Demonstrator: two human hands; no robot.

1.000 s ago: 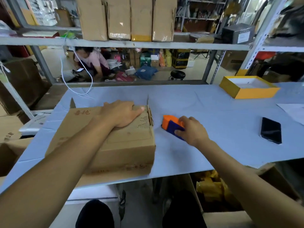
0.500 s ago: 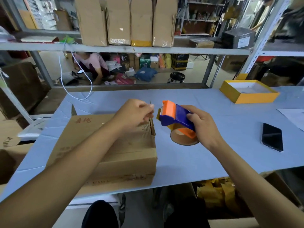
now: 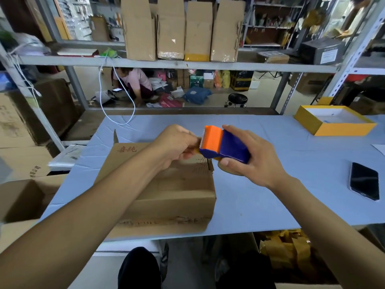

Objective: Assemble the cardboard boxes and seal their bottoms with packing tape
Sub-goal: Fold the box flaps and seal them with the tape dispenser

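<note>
— Cardboard box (image 3: pixel 166 184), plain brown and corrugated, lies on the pale blue table (image 3: pixel 270 205) at its near left, closed flaps up; how much of it can you see?

— Not all. The left forearm crosses its near left corner, and the far right corner sits behind the left hand (image 3: pixel 177 144). The seam between the flaps is hard to trace.

— Any writing?

— Two red characters printed on the far left of the top face, and a faded red line along the near side that I cannot read. A brown carton (image 3: pixel 18 130) off the table's left edge has dark print too blurred to make out.

— And the tape?

— The right hand (image 3: pixel 245 161) is wrapped around the orange and dark blue plastic tape dispenser (image 3: pixel 220 146), held in the air above the box's far right corner. The roll under it is mostly hidden by the palm — only a tan edge shows.

— The left hand?

— Curled, fingertips pinched right at the dispenser's orange mouth beside the toothed blade. Presumably on the tape end, but the strip itself is too thin to see — so I cannot tell what it grips.

— Anything else on the table?

— A black smartphone (image 3: pixel 363 181) face up at the right, well apart from the box, and a shallow yellow tray-like box with a white inside (image 3: pixel 335 122) at the far right.
</note>
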